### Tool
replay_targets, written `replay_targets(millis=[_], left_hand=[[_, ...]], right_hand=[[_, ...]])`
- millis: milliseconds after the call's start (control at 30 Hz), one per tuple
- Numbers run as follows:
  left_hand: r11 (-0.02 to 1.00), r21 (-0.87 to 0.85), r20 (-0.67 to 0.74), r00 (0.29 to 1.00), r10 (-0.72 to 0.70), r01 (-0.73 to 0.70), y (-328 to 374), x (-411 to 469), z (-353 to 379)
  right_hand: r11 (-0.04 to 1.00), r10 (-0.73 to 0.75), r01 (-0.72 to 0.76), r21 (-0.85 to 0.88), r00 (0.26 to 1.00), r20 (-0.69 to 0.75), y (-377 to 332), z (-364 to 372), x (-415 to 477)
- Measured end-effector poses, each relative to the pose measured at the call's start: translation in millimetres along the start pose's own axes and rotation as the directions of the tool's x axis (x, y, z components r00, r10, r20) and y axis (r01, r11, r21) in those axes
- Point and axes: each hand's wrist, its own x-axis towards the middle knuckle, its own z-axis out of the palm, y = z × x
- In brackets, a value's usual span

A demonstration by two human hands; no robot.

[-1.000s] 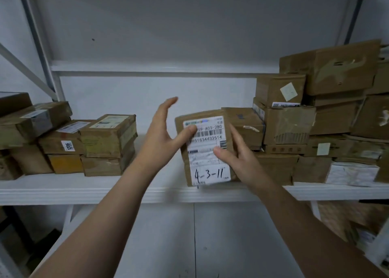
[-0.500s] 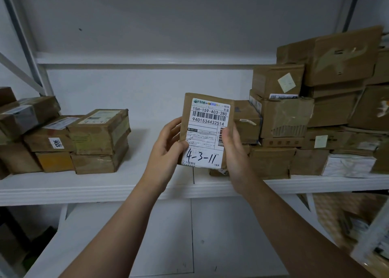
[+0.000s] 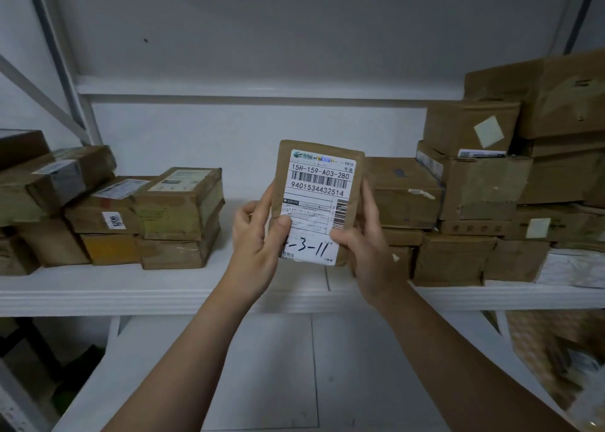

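Note:
A small brown cardboard parcel (image 3: 319, 183) is held upright in the air in front of the white shelf (image 3: 163, 292). Its white shipping label faces me, with a barcode and "3-11" handwritten at the bottom. My left hand (image 3: 258, 242) grips its left edge, thumb lying across the label's lower left corner. My right hand (image 3: 366, 245) grips the right edge, thumb on the label's lower right. Both sets of fingers wrap behind the parcel and are mostly hidden.
Stacked brown boxes (image 3: 176, 215) fill the shelf's left part. A taller pile of boxes (image 3: 474, 196) crowds the right part. A lower white shelf (image 3: 262, 376) lies beneath. A diagonal metal brace (image 3: 42, 98) crosses the upper left.
The parcel was standing on the shelf against the right pile. Both hands took hold of it and lifted it off the shelf, tilting its label toward me.

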Motion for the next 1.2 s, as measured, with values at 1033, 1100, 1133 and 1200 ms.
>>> replay_targets(millis=[1033,1100,1133,1200], left_hand=[[-0.035,0.946,0.305,0.853,0.423,-0.321,-87.2,84.6,-303.9],[-0.069,0.947,0.316,0.872,0.374,-0.314,-96.3,88.5,-300.6],[-0.082,0.947,0.319,0.879,0.354,-0.31,-101.2,89.6,-297.7],[-0.095,0.944,0.33,0.895,0.299,-0.317,-107.4,89.8,-291.1]], right_hand=[[0.778,-0.065,-0.025,-0.628,0.991,-0.12,2.0,297.5,102.2],[0.545,-0.053,-0.051,-0.837,0.994,-0.095,16.2,287.3,101.7],[0.459,-0.01,-0.07,-0.886,0.996,-0.084,23.6,283.6,102.3],[0.409,0.057,-0.076,-0.91,0.997,-0.058,33.8,279.1,101.5]])
